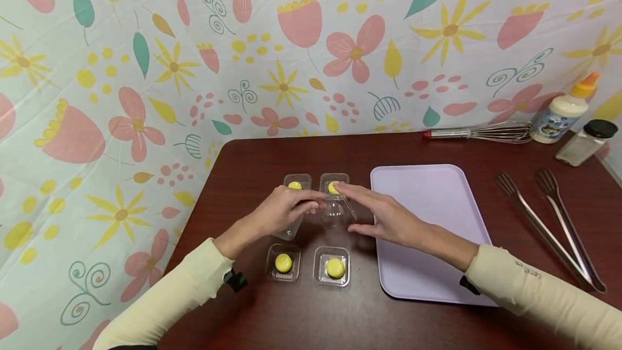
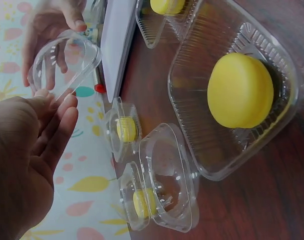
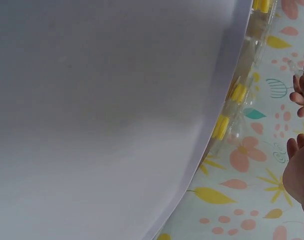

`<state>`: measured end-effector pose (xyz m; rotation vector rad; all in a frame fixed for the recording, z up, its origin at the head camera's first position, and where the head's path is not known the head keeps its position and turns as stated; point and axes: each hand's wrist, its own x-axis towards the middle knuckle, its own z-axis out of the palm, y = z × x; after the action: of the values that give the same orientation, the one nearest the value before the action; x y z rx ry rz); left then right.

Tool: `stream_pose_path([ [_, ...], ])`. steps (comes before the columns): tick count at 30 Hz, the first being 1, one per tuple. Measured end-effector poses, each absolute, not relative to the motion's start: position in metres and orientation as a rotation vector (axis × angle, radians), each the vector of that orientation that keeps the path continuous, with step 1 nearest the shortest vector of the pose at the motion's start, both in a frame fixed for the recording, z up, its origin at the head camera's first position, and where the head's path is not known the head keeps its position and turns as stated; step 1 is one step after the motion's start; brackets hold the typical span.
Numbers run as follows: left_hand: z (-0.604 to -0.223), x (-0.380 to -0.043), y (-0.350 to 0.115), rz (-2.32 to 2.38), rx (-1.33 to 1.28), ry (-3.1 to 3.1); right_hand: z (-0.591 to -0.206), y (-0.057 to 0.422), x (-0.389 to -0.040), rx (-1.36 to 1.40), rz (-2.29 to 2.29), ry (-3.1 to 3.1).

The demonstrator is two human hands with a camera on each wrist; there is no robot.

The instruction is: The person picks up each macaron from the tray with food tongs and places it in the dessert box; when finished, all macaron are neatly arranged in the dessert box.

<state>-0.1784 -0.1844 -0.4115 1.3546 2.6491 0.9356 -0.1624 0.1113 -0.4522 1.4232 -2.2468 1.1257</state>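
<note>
My left hand [image 1: 282, 207] pinches the edge of a clear plastic domed lid [image 1: 334, 210] between thumb and fingers. On the lid's other side, my right hand [image 1: 389, 215] spans its edge, thumb at one end and fingertips at the other. The lid is tilted, held up over the table. Below are small clear plastic boxes, each with a round yellow cake-like piece in it. Two stand at the front, a left box [image 1: 270, 273] and a right box [image 1: 318, 280]. Behind them, the back right yellow piece [image 1: 333, 187] and back left yellow piece [image 1: 295, 185] are partly covered by my hands.
A lilac tray [image 1: 427, 220] lies right of the boxes, under my right forearm. Further right are metal tongs [image 1: 566, 220]. A whisk [image 1: 486, 132], a white squeeze bottle [image 1: 561, 112] and a black-capped jar [image 1: 585, 142] are along the back. Behind hangs a flowered cloth [image 1: 311, 69].
</note>
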Motion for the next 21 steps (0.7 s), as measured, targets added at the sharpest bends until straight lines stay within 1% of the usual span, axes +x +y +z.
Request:
stream_pose_path([
  [6, -0.407, -0.179, -0.182, 0.946, 1.307, 2.596, -0.45, 0.113, -0.16, 1.441, 1.131, -2.278],
  [11, -0.407, -0.178, -0.183, 0.935, 1.312, 2.656, -0.451, 0.113, -0.16, 1.398, 1.15, -2.249],
  [15, -0.411, -0.172, -0.183, 0.953, 1.371, 2.709, -0.453, 0.113, -0.16, 1.32, 1.174, -2.231],
  [21, -0.419, -0.16, -0.181, 0.816, 1.47, 2.841, -0.456, 0.113, -0.16, 1.218, 1.224, -2.233],
])
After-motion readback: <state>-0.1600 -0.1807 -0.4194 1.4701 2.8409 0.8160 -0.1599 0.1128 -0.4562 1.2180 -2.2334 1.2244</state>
